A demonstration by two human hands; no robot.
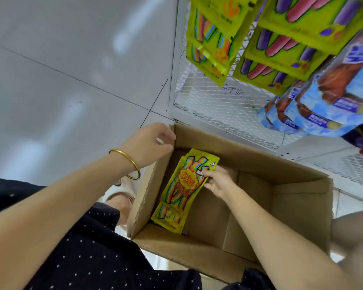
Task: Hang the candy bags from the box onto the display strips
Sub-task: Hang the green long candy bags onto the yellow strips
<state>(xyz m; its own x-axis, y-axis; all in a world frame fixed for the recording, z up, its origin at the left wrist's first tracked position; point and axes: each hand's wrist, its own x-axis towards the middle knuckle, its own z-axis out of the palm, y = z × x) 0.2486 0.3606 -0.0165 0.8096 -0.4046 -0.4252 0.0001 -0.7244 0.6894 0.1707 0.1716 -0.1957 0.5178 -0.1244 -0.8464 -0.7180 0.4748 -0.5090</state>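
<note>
An open cardboard box [260, 164] stands on the floor below me. A small stack of yellow candy bags [182, 191] with rainbow strips printed on them leans against the box's left inner wall. My right hand [218, 182] is down inside the box, its fingers pinching the right edge of the top bag. My left hand [149, 143] hovers over the box's far left corner, fingers loosely curled, holding nothing. Matching yellow bags [212, 38] hang on a strip at the top of the view.
A white wire-mesh display rack [218, 105] rises behind the box. More yellow bags with purple and pink sticks [291, 42] and blue bags [333, 97] hang on it to the right. Grey floor tiles [61, 70] lie on the left. My foot in a sandal [122, 197] stands beside the box.
</note>
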